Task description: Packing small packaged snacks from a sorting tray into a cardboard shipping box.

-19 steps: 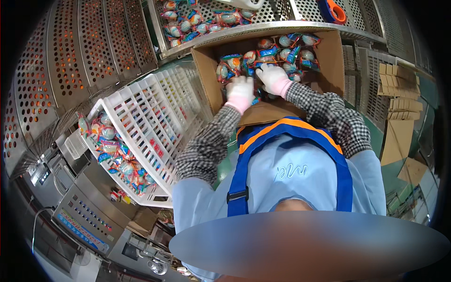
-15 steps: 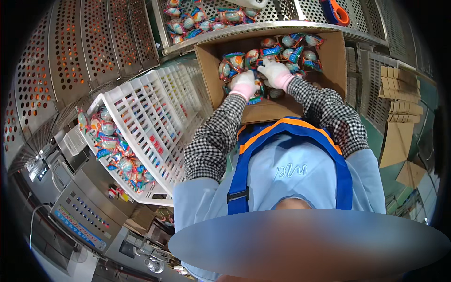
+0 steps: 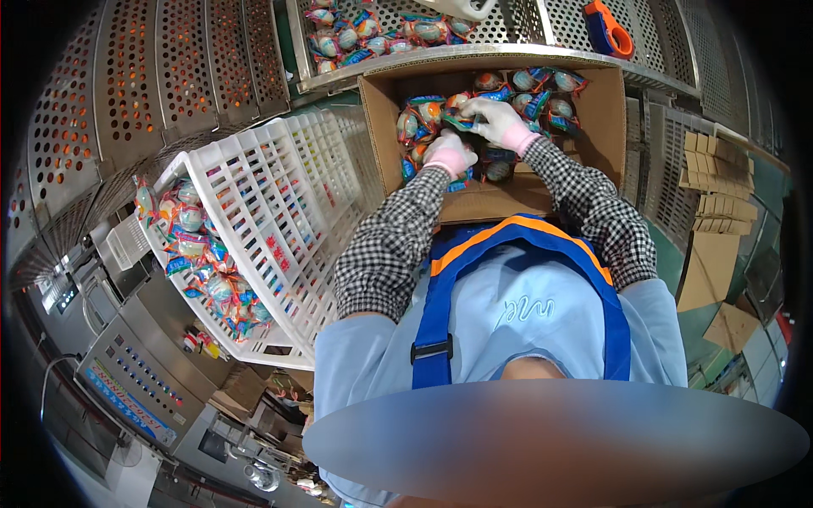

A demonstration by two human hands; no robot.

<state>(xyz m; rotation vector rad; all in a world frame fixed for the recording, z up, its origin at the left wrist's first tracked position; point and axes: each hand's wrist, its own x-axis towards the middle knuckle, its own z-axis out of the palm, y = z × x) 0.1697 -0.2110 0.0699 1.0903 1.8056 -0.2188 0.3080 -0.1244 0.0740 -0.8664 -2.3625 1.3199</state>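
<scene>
Several egg-shaped items in colourful wrappers (image 3: 566,81) lie inside an open cardboard box (image 3: 598,127). My right hand (image 3: 497,120), in a white glove with pink cuff, has its fingers bent round a blue-labelled packet (image 3: 463,124) near the box's middle. My left hand (image 3: 450,153), gloved the same way, is lower and further left in the box, fingers curled among the packets; what they grip is hidden. Left of the box, a white slatted plastic crate (image 3: 246,151) stands tilted in view with more wrapped items (image 3: 218,289) at its outer side.
A perforated metal tray (image 3: 508,30) with more packets and an orange-and-blue tool (image 3: 608,30) runs behind the box. Perforated metal panels (image 3: 127,93) are far left, a control panel (image 3: 135,385) lower left. Stacked cardboard pieces (image 3: 711,195) stand at right.
My right hand has moved slightly up and closed over a packet. My left hand has shifted a little to the right, its fingers curled down among the items.
</scene>
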